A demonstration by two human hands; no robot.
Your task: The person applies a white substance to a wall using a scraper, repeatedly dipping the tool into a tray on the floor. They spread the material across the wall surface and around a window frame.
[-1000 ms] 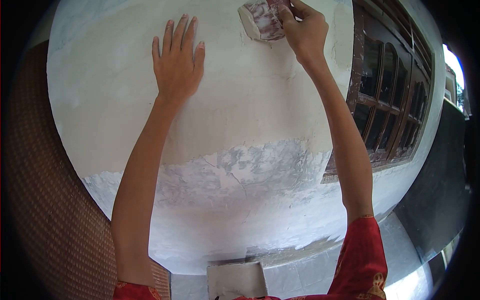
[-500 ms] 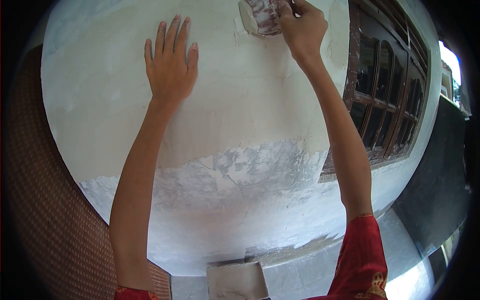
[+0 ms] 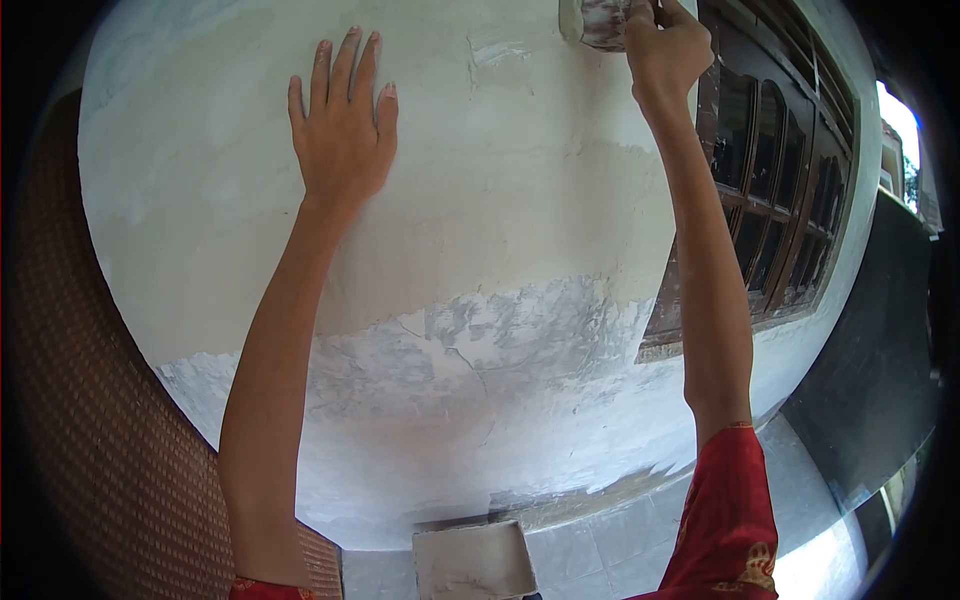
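My left hand (image 3: pixel 345 140) lies flat against the wall (image 3: pixel 480 200), fingers spread and holding nothing. Up at the top edge of the view, my right hand (image 3: pixel 672 55) grips a putty knife (image 3: pixel 604 25), whose blade is smeared with pale filler and rests at the wall surface. The handle is mostly covered by my fingers. Cream-coloured filler coats the upper wall, ending in a ragged edge above a rougher grey-white band (image 3: pixel 520 340) with cracks. A small raised patch of filler (image 3: pixel 498 52) shows left of the blade.
A brown-framed window (image 3: pixel 775 170) with dark panes is set in the wall at right. Below, a rectangular tray (image 3: pixel 475 560) with pale residue is near the tiled floor (image 3: pixel 595 550). A brown woven-textured surface (image 3: pixel 80 350) runs along the left; a dark panel (image 3: pixel 860 350) stands right.
My right hand has moved right and slightly up with the putty knife, towards the window frame, uncovering a filler mark on the wall. My left hand has stayed in place.
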